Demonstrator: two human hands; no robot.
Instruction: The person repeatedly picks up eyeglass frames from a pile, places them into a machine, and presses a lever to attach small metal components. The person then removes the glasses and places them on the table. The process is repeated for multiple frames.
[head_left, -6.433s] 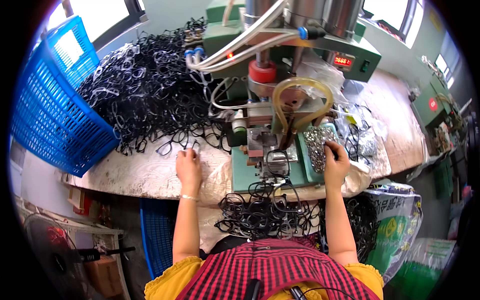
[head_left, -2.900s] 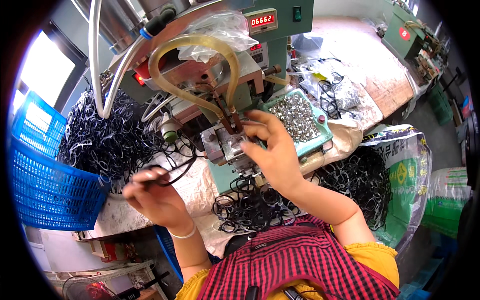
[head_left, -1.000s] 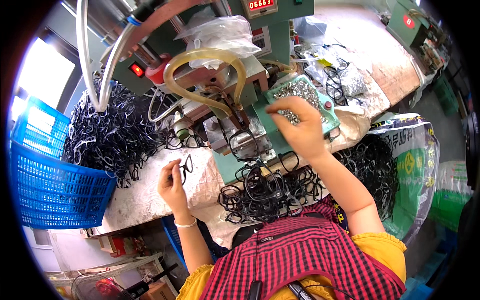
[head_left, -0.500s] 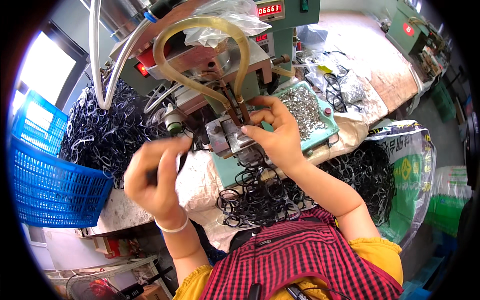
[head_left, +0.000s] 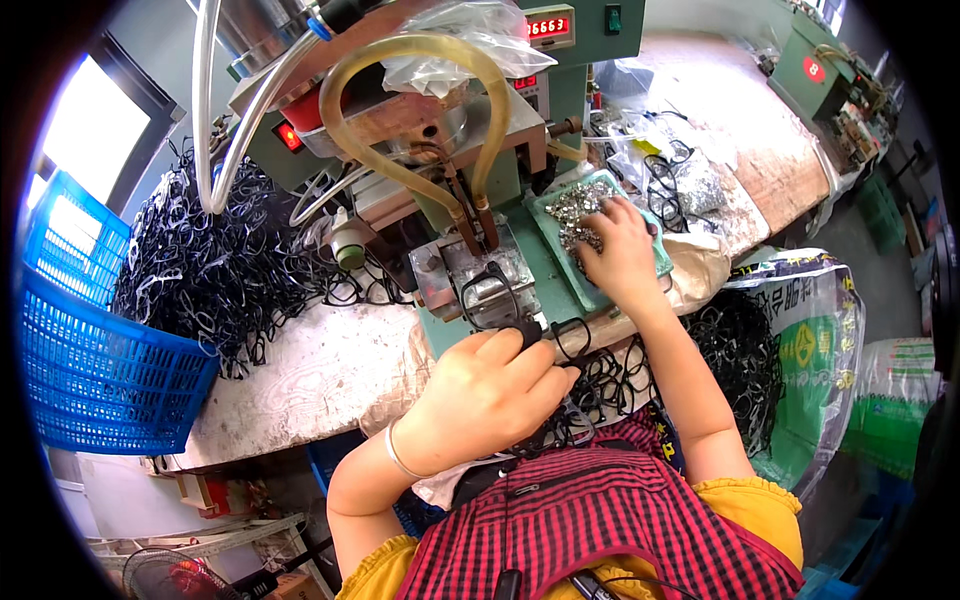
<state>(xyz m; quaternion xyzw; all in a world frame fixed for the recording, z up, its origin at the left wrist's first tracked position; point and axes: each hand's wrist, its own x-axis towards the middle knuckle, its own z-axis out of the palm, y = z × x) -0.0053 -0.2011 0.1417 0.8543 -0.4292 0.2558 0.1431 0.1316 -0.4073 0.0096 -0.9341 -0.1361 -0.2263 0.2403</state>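
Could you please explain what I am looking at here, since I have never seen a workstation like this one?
The picture comes from a wide fisheye camera worn on a person's head, looking down at their own two bare hands, so straight edges bend near the rim. The person sits at a worn workbench with a green bench machine fed by a looped yellowish hose. The left hand holds a black spectacle frame at the machine's metal fixture. The right hand reaches into a green tray of small shiny metal parts. A big heap of black frames lies on the bench beside a blue plastic basket, and more frames pile up in the person's lap.
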